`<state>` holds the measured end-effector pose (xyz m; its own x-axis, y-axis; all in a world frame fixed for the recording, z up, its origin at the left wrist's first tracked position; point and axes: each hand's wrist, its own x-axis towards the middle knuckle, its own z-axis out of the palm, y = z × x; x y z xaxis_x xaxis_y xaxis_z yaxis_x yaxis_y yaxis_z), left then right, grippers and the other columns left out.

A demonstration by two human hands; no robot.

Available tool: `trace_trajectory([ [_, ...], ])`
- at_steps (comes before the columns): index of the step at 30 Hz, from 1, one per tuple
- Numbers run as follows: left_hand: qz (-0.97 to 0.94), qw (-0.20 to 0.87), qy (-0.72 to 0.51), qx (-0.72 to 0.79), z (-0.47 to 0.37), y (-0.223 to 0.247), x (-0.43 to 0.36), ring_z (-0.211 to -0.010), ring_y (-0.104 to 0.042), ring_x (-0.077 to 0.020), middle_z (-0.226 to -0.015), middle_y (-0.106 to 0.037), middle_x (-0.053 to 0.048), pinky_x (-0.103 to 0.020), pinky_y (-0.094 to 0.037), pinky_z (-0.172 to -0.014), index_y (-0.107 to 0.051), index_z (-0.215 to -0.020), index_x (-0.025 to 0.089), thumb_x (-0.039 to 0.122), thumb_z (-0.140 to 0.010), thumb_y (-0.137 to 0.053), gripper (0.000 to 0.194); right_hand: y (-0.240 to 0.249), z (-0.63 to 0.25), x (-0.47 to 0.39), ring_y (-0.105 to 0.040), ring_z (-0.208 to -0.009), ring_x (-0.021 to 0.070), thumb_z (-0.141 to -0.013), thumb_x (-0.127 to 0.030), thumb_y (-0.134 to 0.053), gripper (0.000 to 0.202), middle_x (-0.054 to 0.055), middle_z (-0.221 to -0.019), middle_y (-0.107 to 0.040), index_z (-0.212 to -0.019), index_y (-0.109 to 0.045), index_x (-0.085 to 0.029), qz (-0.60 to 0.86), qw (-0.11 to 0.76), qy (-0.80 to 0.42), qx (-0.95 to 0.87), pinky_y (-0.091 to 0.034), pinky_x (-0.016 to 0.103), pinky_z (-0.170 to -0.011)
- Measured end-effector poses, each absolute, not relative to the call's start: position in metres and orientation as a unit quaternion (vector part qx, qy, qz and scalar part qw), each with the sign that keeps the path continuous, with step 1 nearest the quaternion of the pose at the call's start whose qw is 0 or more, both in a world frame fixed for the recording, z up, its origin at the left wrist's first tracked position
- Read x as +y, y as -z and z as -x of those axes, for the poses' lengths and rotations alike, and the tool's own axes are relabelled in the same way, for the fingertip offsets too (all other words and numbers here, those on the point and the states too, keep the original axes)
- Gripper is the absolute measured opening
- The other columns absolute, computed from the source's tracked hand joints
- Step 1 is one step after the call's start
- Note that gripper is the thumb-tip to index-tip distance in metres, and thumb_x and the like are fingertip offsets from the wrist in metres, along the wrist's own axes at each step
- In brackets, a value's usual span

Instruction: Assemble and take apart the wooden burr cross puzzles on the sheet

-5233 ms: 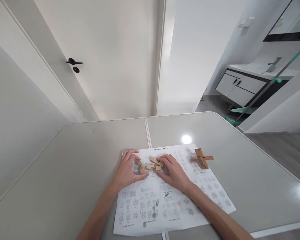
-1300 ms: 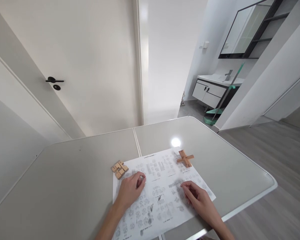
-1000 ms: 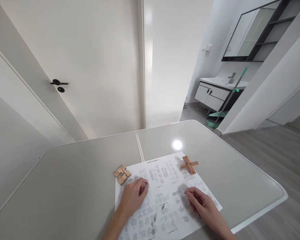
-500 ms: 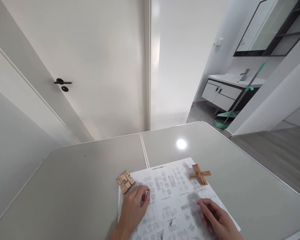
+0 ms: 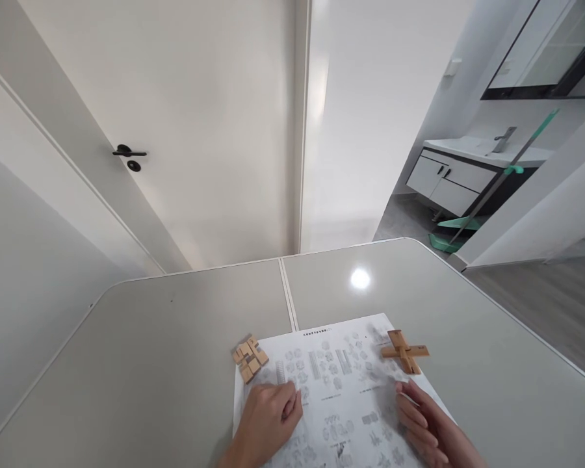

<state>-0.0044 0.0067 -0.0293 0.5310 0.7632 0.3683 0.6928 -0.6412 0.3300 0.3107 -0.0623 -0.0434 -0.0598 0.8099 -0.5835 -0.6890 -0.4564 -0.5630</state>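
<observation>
A white sheet of paper (image 5: 338,403) printed with grey diagrams lies on the table. On its left part rests my left hand (image 5: 272,416), fingers curled in, with nothing seen in it. Just beyond it, at the sheet's upper left corner, is a small flat cluster of interlocking wooden puzzle pieces (image 5: 250,359). My right hand (image 5: 426,419) is over the sheet's right side, palm turned inward and fingers loosely extended, holding nothing. Beyond its fingertips, a wooden cross of crossed puzzle pieces (image 5: 405,351) lies over the sheet's right edge. Neither hand touches the wooden pieces.
The grey table (image 5: 175,364) has a pale seam (image 5: 287,296) and rounded far corners. Behind it stands a white door with a black handle (image 5: 129,151). To the right, a doorway shows a washbasin cabinet (image 5: 448,179) and a green dustpan (image 5: 443,243).
The view has shifted slightly. My left hand has drawn back a little from the wooden cluster and curled more. My right hand has turned, its fingers straighter and closer to the wooden cross.
</observation>
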Motion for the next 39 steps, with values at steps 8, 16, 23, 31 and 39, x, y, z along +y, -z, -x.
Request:
trace_trajectory([
  [8, -0.882, 0.054, -0.230, 0.408, 0.003, 0.029, 0.008, -0.038, -0.039, -0.0081, -0.046, -0.035, 0.009, -0.025, -0.029, -0.049, -0.030, -0.064, 0.022, 0.009, -0.096, -0.047, 0.038, 0.062, -0.313, -0.064, -0.023, -0.043, 0.0028, -0.086, -0.052, -0.082, 0.043, -0.010, -0.064, -0.034, -0.106, -0.062, -0.020, 0.412, 0.551, -0.725, -0.027, -0.023, 0.013, -0.032],
  [16, -0.885, 0.043, -0.218, 0.408, 0.004, 0.030, 0.007, -0.039, -0.038, -0.0084, -0.048, -0.038, 0.009, -0.025, -0.032, -0.048, -0.033, -0.065, 0.022, 0.013, -0.097, -0.049, 0.037, 0.064, -0.320, -0.056, -0.029, -0.041, 0.0027, -0.092, -0.047, -0.078, 0.042, -0.012, -0.060, -0.032, -0.117, -0.061, -0.018, 0.331, 0.598, -0.730, 0.024, -0.031, 0.016, -0.036],
  [23, -0.885, 0.045, -0.216, 0.411, 0.004, 0.032, 0.007, -0.039, -0.040, -0.0087, -0.048, -0.039, 0.009, -0.024, -0.033, -0.049, -0.033, -0.066, 0.022, 0.012, -0.097, -0.049, 0.036, 0.077, -0.324, -0.053, -0.038, -0.042, 0.0021, -0.097, -0.033, -0.076, 0.026, -0.012, -0.060, -0.037, -0.111, -0.061, -0.017, 0.259, 0.618, -0.741, 0.047, -0.038, 0.015, -0.040],
  [31, -0.882, 0.058, -0.214, 0.416, 0.005, 0.032, 0.007, -0.040, -0.042, -0.0090, -0.049, -0.043, 0.009, -0.025, -0.033, -0.048, -0.037, -0.065, 0.022, 0.012, -0.096, -0.050, 0.035, 0.076, -0.321, -0.054, -0.041, -0.042, 0.0019, -0.096, -0.026, -0.077, 0.024, -0.012, -0.061, -0.038, -0.110, -0.059, -0.018, 0.245, 0.635, -0.731, 0.050, -0.040, 0.013, -0.040],
  [39, -0.881, 0.066, -0.207, 0.421, 0.002, 0.027, 0.006, -0.041, -0.042, -0.0096, -0.049, -0.042, 0.008, -0.025, -0.033, -0.049, -0.039, -0.063, 0.022, 0.013, -0.096, -0.049, 0.036, 0.062, -0.309, -0.052, -0.028, -0.042, 0.0036, -0.094, -0.031, -0.077, 0.021, -0.011, -0.063, -0.030, -0.101, -0.061, -0.018, 0.349, 0.646, -0.678, 0.006, -0.037, 0.014, -0.036],
])
